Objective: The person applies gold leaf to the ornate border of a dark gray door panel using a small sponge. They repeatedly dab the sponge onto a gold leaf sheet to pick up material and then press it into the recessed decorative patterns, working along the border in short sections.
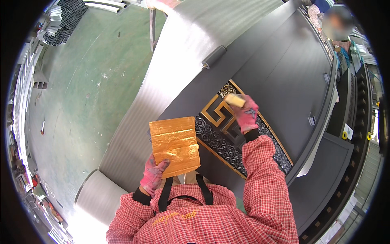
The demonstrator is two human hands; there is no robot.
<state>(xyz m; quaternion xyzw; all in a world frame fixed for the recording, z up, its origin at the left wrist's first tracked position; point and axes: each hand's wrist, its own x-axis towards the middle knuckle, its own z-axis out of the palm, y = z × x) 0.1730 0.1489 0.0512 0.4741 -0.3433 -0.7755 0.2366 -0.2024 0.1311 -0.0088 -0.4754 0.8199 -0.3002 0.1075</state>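
In a pink glove, my left hand (153, 175) grips the lower left corner of a flat board covered in shiny gold paint (174, 144), thumb on top. My right hand (247, 115), gloved in pink too, is closed around a pale yellow sponge-like block (235, 100), slightly blurred. It is over the upper part of an ornamental relief panel (219, 149) set in a dark grey door (280, 61). Gold colours the panel's raised key-shaped bar (212, 117), its edge strips and some swirls near the top. The lower swirl pattern is black.
Silvery sheeting (162, 77) spreads left of the door and ends in a large roll (99, 191). A small grey roll (214, 57) lies on it. Another person (338, 22) is at the far right. Stacked metal tubes (67, 24) stand on the green floor (93, 81).
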